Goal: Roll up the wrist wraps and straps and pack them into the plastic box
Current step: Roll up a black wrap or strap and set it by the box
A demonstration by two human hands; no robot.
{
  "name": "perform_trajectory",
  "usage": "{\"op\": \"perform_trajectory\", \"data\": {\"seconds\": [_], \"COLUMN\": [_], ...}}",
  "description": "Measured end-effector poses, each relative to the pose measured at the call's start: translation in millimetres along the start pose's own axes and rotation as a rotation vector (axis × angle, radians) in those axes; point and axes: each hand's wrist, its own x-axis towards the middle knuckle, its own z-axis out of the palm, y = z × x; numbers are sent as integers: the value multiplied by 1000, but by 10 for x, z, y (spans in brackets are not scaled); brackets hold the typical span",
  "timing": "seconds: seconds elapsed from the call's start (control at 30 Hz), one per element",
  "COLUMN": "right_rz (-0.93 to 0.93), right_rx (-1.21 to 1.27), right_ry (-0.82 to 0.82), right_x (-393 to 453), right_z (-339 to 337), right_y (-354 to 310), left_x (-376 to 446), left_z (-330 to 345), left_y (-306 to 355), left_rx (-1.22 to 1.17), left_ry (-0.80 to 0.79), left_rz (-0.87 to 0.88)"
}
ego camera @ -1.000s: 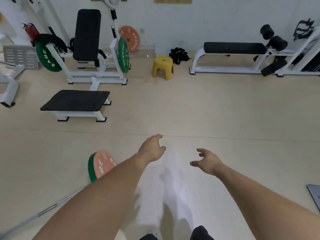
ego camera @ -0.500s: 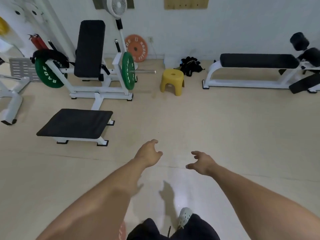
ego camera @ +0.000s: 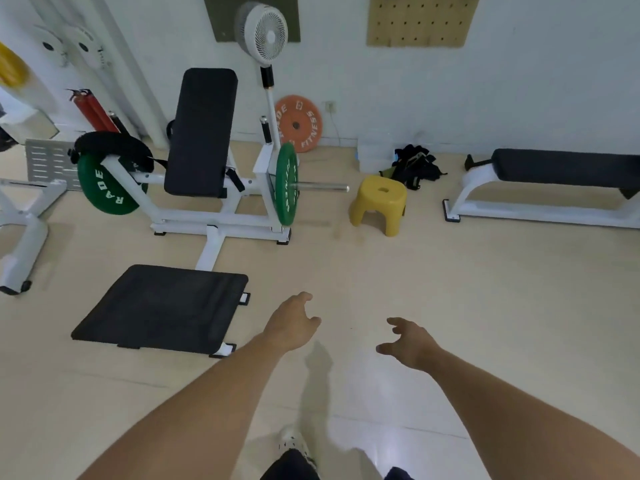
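Note:
A tangled heap of black wrist wraps and straps (ego camera: 414,166) lies on the floor against the far wall. Just left of the heap stands a clear plastic box (ego camera: 372,157), faint against the wall. My left hand (ego camera: 292,323) and my right hand (ego camera: 408,339) are stretched out in front of me over the floor, far from the heap. Both hold nothing, fingers loosely spread.
A yellow stool (ego camera: 379,202) stands in front of the heap. A white bench (ego camera: 540,188) with a black pad is to the right. A plate-loaded machine (ego camera: 204,168) and its low black pad (ego camera: 162,308) fill the left. My shoe (ego camera: 294,441) shows at the bottom.
The view has moved closer to the far wall; the stool, heap and benches appear larger. Both hands stay empty and outstretched. The plate and bar on the near floor have left the view.

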Motion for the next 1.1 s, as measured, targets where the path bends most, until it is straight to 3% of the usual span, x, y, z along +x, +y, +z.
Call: {"op": "perform_trajectory", "data": {"seconds": [0.27, 0.6, 0.9, 1.1], "right_rz": [77, 1, 13, 50], "right_rx": [156, 172, 173, 236], "right_ry": [74, 38, 46, 71], "right_x": [983, 2468, 3484, 4271], "right_z": [-371, -1353, -2415, -3083], "right_y": [-1074, -1936, -2359, -2636], "left_x": [1407, 3001, 4149, 5370], "left_z": [-1193, -2002, -2513, -2895], "left_y": [-19, 684, 1434, 1860], "left_rx": [75, 63, 8, 18], "left_ry": [-34, -20, -15, 23], "left_rz": [84, 106, 142, 189]}}
